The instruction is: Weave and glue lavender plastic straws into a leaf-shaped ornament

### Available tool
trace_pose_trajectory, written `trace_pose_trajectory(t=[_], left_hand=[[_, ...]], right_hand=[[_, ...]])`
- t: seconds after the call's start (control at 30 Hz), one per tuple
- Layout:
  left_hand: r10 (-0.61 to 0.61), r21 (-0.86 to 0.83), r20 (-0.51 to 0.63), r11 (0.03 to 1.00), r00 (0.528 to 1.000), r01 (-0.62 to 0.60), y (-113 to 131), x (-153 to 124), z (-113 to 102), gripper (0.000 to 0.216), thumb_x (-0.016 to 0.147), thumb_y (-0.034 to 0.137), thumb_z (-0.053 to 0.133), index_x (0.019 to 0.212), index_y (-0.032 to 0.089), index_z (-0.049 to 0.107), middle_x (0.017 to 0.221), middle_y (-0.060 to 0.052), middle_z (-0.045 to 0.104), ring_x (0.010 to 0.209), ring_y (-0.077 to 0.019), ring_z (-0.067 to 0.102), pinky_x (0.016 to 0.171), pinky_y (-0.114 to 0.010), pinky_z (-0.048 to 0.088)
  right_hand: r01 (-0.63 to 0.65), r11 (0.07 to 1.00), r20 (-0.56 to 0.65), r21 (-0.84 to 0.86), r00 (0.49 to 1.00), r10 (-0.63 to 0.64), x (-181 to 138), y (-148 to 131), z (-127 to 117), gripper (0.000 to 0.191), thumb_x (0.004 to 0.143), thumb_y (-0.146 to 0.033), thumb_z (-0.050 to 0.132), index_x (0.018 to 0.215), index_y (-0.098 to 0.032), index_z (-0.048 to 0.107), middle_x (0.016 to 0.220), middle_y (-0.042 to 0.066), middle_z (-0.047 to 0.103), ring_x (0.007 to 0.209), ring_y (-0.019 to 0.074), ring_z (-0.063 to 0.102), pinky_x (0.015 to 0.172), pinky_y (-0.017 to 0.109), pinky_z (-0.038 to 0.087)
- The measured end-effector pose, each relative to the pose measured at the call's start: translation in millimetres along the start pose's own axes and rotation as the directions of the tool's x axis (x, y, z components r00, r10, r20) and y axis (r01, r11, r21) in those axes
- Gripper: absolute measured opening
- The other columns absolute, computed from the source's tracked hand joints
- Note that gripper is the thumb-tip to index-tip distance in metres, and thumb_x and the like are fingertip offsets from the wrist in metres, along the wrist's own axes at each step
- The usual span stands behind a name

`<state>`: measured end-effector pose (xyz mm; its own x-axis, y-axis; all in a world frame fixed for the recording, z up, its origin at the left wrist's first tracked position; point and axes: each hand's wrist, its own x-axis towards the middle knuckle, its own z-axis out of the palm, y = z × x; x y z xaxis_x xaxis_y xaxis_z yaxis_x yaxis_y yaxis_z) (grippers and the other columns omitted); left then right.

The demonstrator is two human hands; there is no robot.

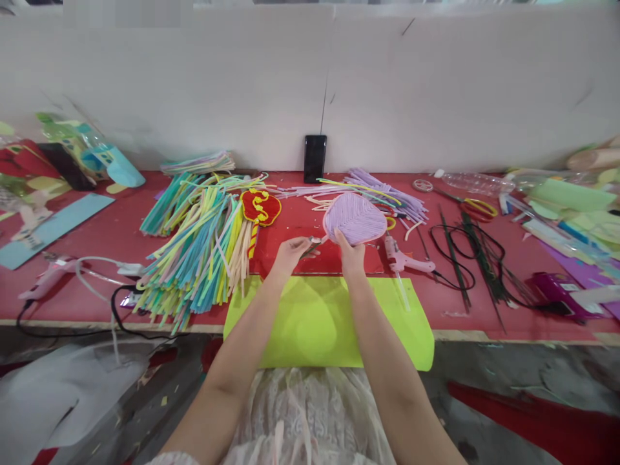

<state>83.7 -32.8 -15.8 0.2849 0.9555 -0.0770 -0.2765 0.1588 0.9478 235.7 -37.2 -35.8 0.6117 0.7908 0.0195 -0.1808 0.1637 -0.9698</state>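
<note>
In the head view, my right hand [351,248] grips the lower edge of a lilac fan-shaped piece [356,218] wound from pipe cleaners with a pink rim. A short pink stem sticks out from its left side. My left hand [295,252] is closed beside that stem, around a small dark metal-looking tool [311,246]; its exact kind is too small to tell. A lime-green sheet [310,323] lies below both wrists at the table's front edge. Left of my hands rests a red and yellow pipe-cleaner fan [261,208] with a striped handle.
A large heap of pastel pipe cleaners [194,252] covers the left. Lilac ones [387,194] lie behind. A pink glue gun [404,259], scissors [477,208], dark wires [479,258] and cables are at right. A phone [315,158] leans on the wall; another glue gun [51,278] is far left.
</note>
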Motion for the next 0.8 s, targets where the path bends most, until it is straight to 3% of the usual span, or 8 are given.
trace_pose_trajectory(t=[0.13, 0.37, 0.5, 0.63, 0.8], left_hand=[[-0.083, -0.010, 0.004, 0.996, 0.997, 0.083, 1.5, 0.6, -3.7, 0.041, 0.048, 0.037, 0.086, 0.077, 0.013, 0.071, 0.073, -0.002, 0.070, 0.058, -0.0104, 0.062, 0.064, -0.025, 0.052], [-0.173, -0.051, 0.003, 0.984, 0.985, 0.173, 7.0, -0.1, -1.8, 0.031, 0.051, 0.026, 0.085, 0.073, 0.013, 0.068, 0.064, 0.002, 0.066, 0.051, -0.0057, 0.056, 0.057, -0.020, 0.046], [-0.127, -0.081, 0.073, 0.988, 0.989, 0.133, 8.1, -2.3, -0.8, 0.032, 0.048, 0.027, 0.085, 0.065, 0.014, 0.062, 0.056, 0.004, 0.061, 0.050, -0.0054, 0.054, 0.056, -0.019, 0.044], [-0.092, -0.059, 0.088, 0.993, 0.992, 0.098, 4.3, -1.0, -2.1, 0.040, 0.047, 0.030, 0.086, 0.072, 0.015, 0.059, 0.061, 0.005, 0.062, 0.051, -0.0059, 0.054, 0.054, -0.019, 0.043], [-0.032, 0.167, 0.062, 0.986, 0.998, 0.022, 2.6, 0.1, -3.7, 0.041, 0.055, 0.035, 0.082, 0.084, 0.013, 0.065, 0.077, -0.002, 0.066, 0.063, -0.0092, 0.057, 0.059, -0.022, 0.045]], right_hand=[[0.000, 1.000, 0.024, -0.031, 1.000, 0.001, -0.4, -0.2, 0.6, 0.047, 0.055, -0.042, 0.079, 0.089, -0.010, 0.073, 0.095, 0.010, 0.074, 0.095, 0.0250, 0.067, 0.084, 0.036, 0.053], [0.034, 0.999, 0.114, 0.018, 0.993, -0.036, -3.2, -1.8, 0.9, 0.044, 0.057, -0.043, 0.079, 0.086, -0.012, 0.073, 0.096, 0.009, 0.074, 0.096, 0.0239, 0.066, 0.085, 0.036, 0.053], [0.041, 0.999, 0.140, 0.015, 0.989, -0.043, -3.9, -0.4, 0.7, 0.042, 0.057, -0.043, 0.079, 0.085, -0.012, 0.073, 0.095, 0.009, 0.074, 0.098, 0.0244, 0.066, 0.087, 0.036, 0.053], [0.044, 0.999, 0.143, -0.007, 0.989, -0.042, -4.3, -0.5, 1.0, 0.044, 0.057, -0.043, 0.079, 0.086, -0.012, 0.073, 0.098, 0.009, 0.074, 0.096, 0.0243, 0.067, 0.086, 0.037, 0.053], [0.051, 0.997, 0.142, -0.054, 0.989, -0.043, -5.2, -3.4, 1.1, 0.042, 0.057, -0.044, 0.078, 0.084, -0.012, 0.073, 0.092, 0.009, 0.074, 0.093, 0.0242, 0.067, 0.084, 0.036, 0.053]])
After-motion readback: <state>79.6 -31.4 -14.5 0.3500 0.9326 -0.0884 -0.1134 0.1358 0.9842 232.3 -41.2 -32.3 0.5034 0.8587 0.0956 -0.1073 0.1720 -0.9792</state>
